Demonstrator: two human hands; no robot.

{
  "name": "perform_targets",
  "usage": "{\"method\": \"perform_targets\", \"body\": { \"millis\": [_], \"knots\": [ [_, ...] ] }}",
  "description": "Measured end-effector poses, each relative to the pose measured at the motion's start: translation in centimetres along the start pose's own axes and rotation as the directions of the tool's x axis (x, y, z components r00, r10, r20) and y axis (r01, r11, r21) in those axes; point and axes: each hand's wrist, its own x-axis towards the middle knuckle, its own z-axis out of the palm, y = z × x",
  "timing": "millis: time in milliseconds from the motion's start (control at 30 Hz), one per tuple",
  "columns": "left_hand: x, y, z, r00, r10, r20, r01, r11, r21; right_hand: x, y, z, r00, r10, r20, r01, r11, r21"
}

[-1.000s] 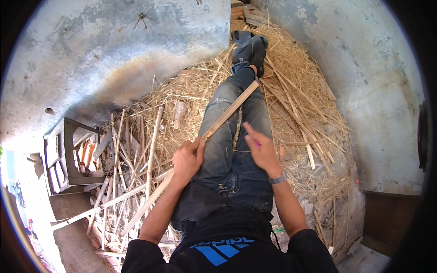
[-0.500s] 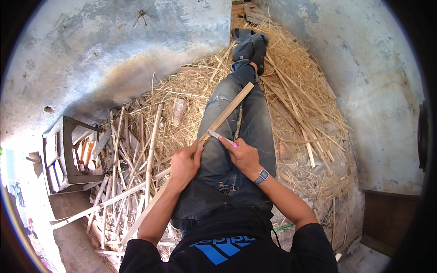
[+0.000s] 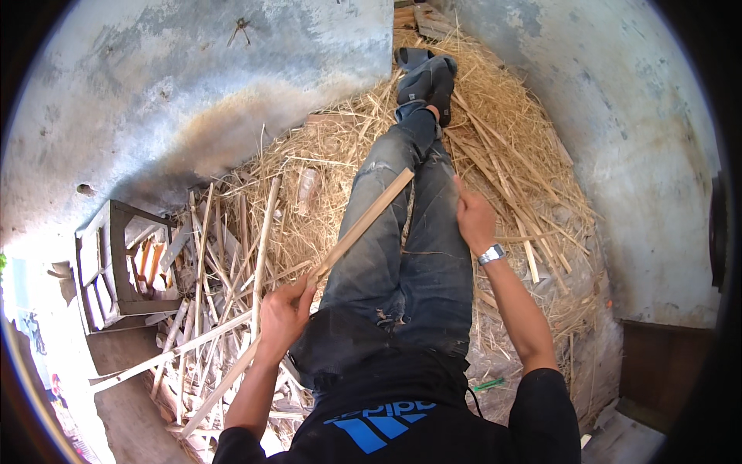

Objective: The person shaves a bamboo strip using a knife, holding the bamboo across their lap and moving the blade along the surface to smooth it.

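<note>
My left hand (image 3: 284,315) is closed around a long, flat bamboo strip (image 3: 369,216). The strip slants up and right across my outstretched legs (image 3: 371,263), and its lower part runs back beneath my left forearm. My right hand (image 3: 475,220) is closed beside my right thigh, its index finger stretched forward, apart from the strip. The knife seen in this hand a moment earlier is almost wholly hidden behind the fingers now.
Loose bamboo strips (image 3: 185,344) lie in a pile on my left, near a dark wooden frame (image 3: 116,267). Straw (image 3: 495,100) and more strips (image 3: 502,178) cover the floor to the right. A clear plastic bottle (image 3: 308,189) lies in the straw. Worn walls (image 3: 618,139) stand on both sides.
My right hand has swung away from the strip, forward and to the right, with the knife. My left hand has drawn back toward me and left, pulling the strip along.
</note>
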Motion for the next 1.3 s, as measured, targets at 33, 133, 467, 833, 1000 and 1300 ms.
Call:
{"method": "perform_targets", "body": {
  "millis": [33,133,467,833,1000,1300],
  "knots": [
    [-0.1,-0.6,0.2,0.991,0.108,-0.074,-0.106,0.994,0.03,0.3,0.1,-0.5,1.0,-0.008,-0.027,0.01,0.995,0.099],
    [0.5,0.2,0.8,0.998,0.053,-0.026,-0.049,0.992,0.118,0.3,-3.6,-3.5,1.0,-0.019,-0.001,0.018,0.962,0.271],
    [3.7,-0.1,4.7,0.998,0.053,-0.04,-0.054,0.998,-0.025,-3.6,-8.3,-3.4,0.992,-0.093,0.083,0.024,0.796,0.605],
    [3.9,0.7,6.2,1.0,-0.016,-0.008,0.015,0.993,-0.115,-6.2,-12.2,-3.1,0.887,0.007,0.461,-0.143,0.955,0.261],
    [3.0,-0.2,5.7,0.998,0.043,-0.054,-0.05,0.991,-0.126,-5.3,-11.9,-1.8,0.895,-0.006,0.445,-0.054,0.991,0.122],
    [1.1,-1.7,2.1,0.996,0.088,-0.012,-0.088,0.994,-0.059,-3.7,-11.0,-0.8,0.886,0.006,0.464,-0.061,0.993,0.104]
  ]
}}
